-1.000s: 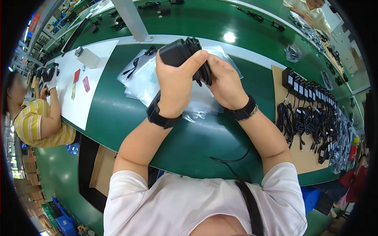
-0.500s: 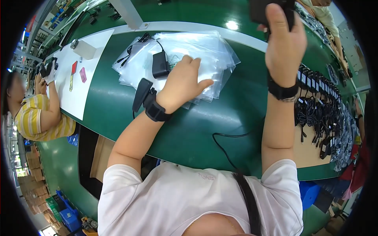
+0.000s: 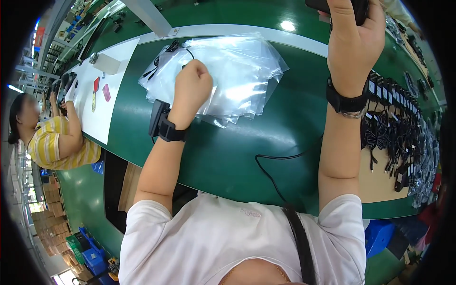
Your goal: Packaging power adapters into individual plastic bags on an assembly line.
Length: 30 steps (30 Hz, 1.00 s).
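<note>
The person's left hand (image 3: 192,88) is over the left part of the bags (image 3: 237,80), its forearm rising from the lower left and leaning slightly right. Its fingers are curled in, like a loose fist with the knuckles away from the body; whether they grip anything cannot be told, as the palm side is hidden. A thin black cable (image 3: 190,52) runs down to the knuckles from a dark coil (image 3: 173,46) at the bags' upper left corner.

The right arm reaches farther forward, its forearm nearly vertical in the view. The right hand (image 3: 356,52) is raised at the upper edge and closed around a black block (image 3: 361,12): the thumb lies up across the near side, and the other fingers bend around on the right. The block is dark and smooth, partly cut off by the edge of the view, so its full shape cannot be told.

The bags are clear and flat, stacked in an uneven fan on the green table (image 3: 228,156), with bright glare across them. Each wrist wears a black band; the left one (image 3: 171,130) carries a dark box. Right of the right forearm, black adapters (image 3: 384,95) stand in a row above bundled cords (image 3: 377,128).
</note>
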Each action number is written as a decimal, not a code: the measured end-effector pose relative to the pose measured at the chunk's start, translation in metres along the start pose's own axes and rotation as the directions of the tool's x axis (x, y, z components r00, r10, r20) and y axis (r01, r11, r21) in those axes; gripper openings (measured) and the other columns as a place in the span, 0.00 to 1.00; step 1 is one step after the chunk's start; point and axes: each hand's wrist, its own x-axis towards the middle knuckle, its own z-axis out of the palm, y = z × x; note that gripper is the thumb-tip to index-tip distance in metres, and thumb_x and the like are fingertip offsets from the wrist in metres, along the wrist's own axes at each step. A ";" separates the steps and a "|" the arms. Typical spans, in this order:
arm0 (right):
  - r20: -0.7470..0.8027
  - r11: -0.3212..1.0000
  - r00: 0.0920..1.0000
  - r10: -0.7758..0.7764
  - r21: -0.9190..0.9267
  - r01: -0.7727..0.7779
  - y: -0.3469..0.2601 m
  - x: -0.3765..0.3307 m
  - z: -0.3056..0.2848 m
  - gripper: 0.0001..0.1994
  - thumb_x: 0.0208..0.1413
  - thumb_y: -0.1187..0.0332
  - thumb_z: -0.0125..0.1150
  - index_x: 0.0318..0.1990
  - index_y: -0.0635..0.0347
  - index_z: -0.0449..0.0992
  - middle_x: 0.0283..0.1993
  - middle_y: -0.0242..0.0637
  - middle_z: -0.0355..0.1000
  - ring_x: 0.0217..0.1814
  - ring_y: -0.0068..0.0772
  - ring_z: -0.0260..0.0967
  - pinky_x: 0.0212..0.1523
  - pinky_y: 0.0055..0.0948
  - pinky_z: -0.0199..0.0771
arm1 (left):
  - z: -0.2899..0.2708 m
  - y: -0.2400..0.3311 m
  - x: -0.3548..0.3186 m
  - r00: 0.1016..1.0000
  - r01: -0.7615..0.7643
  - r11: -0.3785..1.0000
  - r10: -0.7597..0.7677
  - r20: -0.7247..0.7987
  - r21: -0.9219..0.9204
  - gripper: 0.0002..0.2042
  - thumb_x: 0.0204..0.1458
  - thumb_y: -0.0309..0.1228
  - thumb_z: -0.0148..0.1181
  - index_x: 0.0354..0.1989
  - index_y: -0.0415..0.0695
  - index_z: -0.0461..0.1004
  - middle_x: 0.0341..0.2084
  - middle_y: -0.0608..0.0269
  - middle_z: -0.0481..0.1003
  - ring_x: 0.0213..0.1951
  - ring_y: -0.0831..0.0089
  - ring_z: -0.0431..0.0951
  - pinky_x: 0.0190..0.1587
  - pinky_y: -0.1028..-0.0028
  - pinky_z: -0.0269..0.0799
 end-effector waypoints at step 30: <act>0.401 0.103 0.282 0.872 0.413 -0.905 0.021 -0.102 -0.005 0.16 0.58 0.59 0.48 0.41 0.65 0.69 0.26 0.36 0.69 0.17 0.25 0.63 0.37 0.33 0.75 | 0.021 0.037 -0.032 0.936 -0.004 0.985 0.065 0.345 -0.174 0.22 0.34 0.34 0.71 0.09 0.44 0.57 0.08 0.69 0.62 0.14 0.83 0.59 0.16 0.80 0.55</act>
